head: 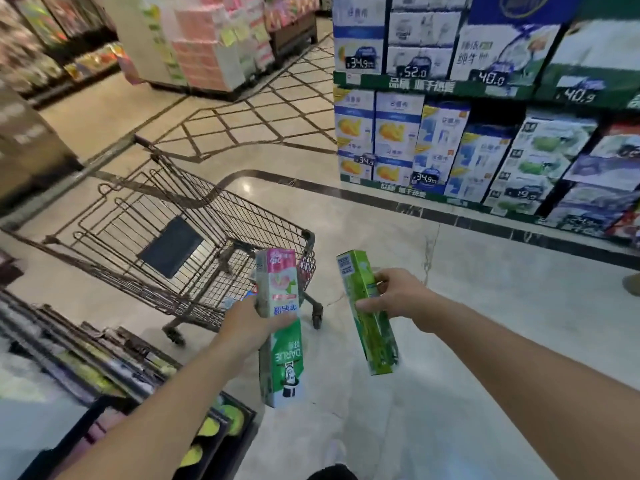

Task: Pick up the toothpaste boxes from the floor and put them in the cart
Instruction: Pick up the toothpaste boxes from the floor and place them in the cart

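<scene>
My left hand point(247, 323) grips a long green, white and pink toothpaste box point(281, 327) around its middle, held upright just right of the wire shopping cart point(166, 216). Another box end point(254, 292) peeks out behind that hand. My right hand point(394, 299) grips a bright green toothpaste box point(367, 313), also upright, further right over the floor. Both boxes are in the air, outside the cart. The cart basket holds a dark flat panel point(171, 245) on its grid.
A shelf of milk cartons point(485, 140) with price tags runs along the right. Low product racks point(104, 358) sit at the left foot. Pink stacked goods point(204, 43) stand far across the glossy tiled floor. A shoe tip point(630, 284) shows at the right edge.
</scene>
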`<action>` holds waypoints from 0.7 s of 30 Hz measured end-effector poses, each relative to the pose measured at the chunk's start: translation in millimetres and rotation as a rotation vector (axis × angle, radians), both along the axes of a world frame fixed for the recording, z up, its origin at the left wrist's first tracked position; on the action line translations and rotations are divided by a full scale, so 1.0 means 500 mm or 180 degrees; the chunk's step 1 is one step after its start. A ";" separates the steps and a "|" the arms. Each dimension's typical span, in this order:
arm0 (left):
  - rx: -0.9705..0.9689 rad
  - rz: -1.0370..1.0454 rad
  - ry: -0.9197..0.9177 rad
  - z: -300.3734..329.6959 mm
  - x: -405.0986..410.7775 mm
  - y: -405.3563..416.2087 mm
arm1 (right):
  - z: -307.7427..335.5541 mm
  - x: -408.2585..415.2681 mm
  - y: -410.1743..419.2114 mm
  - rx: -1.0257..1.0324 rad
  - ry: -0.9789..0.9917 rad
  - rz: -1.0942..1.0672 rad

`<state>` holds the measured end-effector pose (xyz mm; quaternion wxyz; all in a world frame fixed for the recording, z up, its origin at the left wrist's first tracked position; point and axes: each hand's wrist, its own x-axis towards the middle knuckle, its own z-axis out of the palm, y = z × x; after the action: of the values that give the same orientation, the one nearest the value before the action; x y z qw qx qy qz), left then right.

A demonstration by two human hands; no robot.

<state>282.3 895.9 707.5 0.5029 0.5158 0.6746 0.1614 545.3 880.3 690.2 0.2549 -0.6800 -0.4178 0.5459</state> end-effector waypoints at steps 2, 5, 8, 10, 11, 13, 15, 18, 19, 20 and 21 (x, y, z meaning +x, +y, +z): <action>0.0005 0.0097 -0.0031 -0.008 -0.003 0.056 | -0.008 -0.009 0.075 -0.0033 -0.0045 0.0112; -0.0038 0.0311 -0.0175 -0.026 -0.023 0.144 | -0.019 -0.040 0.186 -0.0076 -0.0135 0.0287; -0.0096 0.0461 -0.0232 -0.043 -0.062 0.236 | -0.028 -0.082 0.305 -0.0096 -0.0212 0.0429; -0.0132 0.0613 -0.0241 -0.054 -0.100 0.292 | -0.033 -0.119 0.385 -0.0143 -0.0273 0.0564; -0.0143 0.0691 -0.0238 -0.056 -0.121 0.317 | -0.036 -0.140 0.422 -0.0178 -0.0331 0.0635; -0.0160 0.0836 -0.0246 -0.060 -0.161 0.363 | -0.045 -0.181 0.489 -0.0182 -0.0419 0.0781; -0.0192 0.1022 -0.0181 -0.065 -0.201 0.406 | -0.058 -0.222 0.555 -0.0177 -0.0474 0.0941; -0.0256 0.1246 -0.0087 -0.089 -0.251 0.458 | -0.081 -0.286 0.638 -0.0202 -0.0519 0.1217; -0.0251 0.1313 -0.0089 -0.099 -0.261 0.473 | -0.092 -0.308 0.662 -0.0193 -0.0520 0.1301; -0.0263 0.1365 -0.0077 -0.114 -0.269 0.489 | -0.109 -0.329 0.687 -0.0188 -0.0510 0.1377; -0.0289 0.1407 -0.0055 -0.129 -0.273 0.506 | -0.129 -0.348 0.712 -0.0187 -0.0495 0.1444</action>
<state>145.7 1148.8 643.0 0.4837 0.3308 0.7734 0.2416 371.2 1236.1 625.9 0.0730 -0.6159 -0.5622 0.5471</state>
